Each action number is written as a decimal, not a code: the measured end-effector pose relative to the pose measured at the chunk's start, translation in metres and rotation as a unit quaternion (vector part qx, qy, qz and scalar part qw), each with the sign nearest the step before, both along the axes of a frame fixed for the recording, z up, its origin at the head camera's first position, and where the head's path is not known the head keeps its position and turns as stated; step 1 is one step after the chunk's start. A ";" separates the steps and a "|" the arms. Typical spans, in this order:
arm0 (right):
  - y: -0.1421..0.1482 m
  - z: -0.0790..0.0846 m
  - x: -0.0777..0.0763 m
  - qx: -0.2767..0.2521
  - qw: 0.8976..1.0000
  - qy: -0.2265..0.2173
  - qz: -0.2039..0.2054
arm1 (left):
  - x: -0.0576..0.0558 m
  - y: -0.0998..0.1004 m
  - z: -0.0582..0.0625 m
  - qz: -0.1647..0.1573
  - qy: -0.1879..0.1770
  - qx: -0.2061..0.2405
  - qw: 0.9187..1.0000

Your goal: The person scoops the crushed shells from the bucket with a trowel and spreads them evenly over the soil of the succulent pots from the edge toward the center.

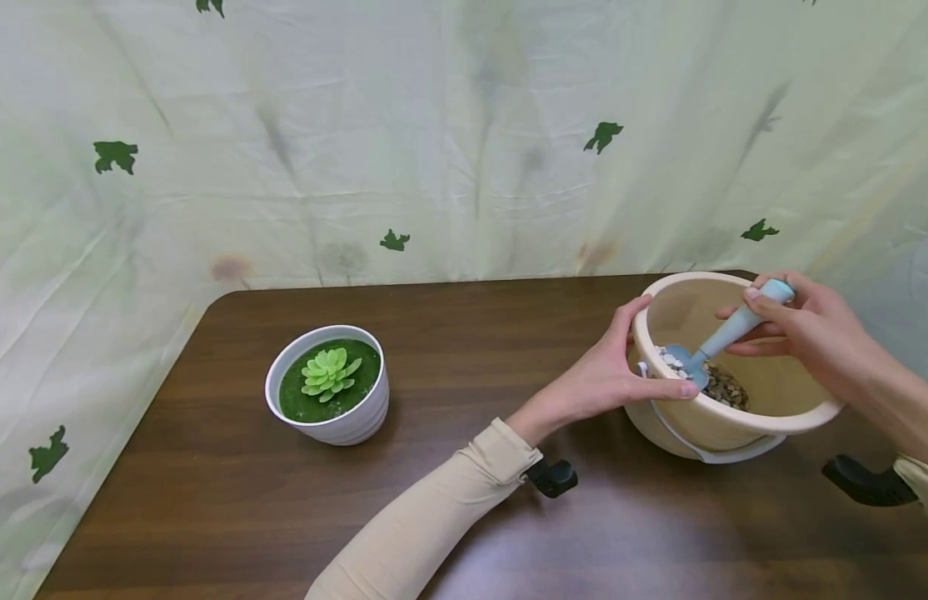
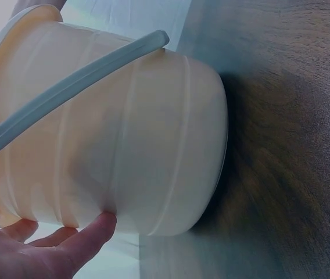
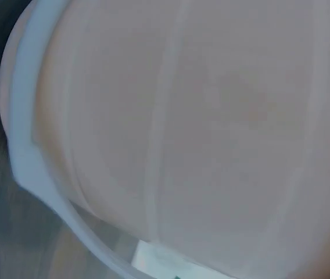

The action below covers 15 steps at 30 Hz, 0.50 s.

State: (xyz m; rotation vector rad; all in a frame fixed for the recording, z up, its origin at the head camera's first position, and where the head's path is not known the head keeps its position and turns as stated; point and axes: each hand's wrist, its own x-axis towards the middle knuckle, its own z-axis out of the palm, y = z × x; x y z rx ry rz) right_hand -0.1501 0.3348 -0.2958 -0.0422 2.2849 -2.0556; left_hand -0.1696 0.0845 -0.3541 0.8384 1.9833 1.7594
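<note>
A cream bucket (image 1: 779,427) with a pale handle stands at the right of the table. My left hand (image 1: 595,379) holds its left side, thumb along the rim and the other fingers against the outer wall, as the left wrist view also shows. Over the bucket, my right hand (image 1: 827,329) grips the handle of a small light-blue trowel (image 1: 734,327). The trowel's blade points down inside, near the left wall. White pebbles (image 1: 668,358) lie beside the blade, and brown gravel (image 1: 726,390) is below it. The right wrist view shows only the bucket's outside.
On the left of the brown wooden table (image 1: 464,350) stands a white ribbed pot (image 1: 351,425) with a green succulent (image 1: 329,375) in it. A pale curtain (image 1: 434,142) with green leaf shapes hangs behind the table's back edge.
</note>
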 end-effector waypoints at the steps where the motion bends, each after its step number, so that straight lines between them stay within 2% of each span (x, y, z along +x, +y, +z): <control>1: 0.001 -0.001 0.001 -0.012 1.000 0.010 0.001 | 0.000 0.000 0.000 0.001 0.001 0.000 1.000; 5: 0.006 -0.004 0.007 -0.059 0.997 0.049 0.015 | 0.001 0.000 -0.001 -0.001 0.000 0.000 1.000; 10: 0.017 -0.005 0.013 -0.112 0.989 0.082 0.055 | 0.001 -0.001 -0.002 0.000 0.003 0.000 1.000; 15: 0.028 -0.003 0.017 -0.136 0.985 0.091 0.046 | 0.000 -0.001 -0.002 0.001 0.007 0.002 1.000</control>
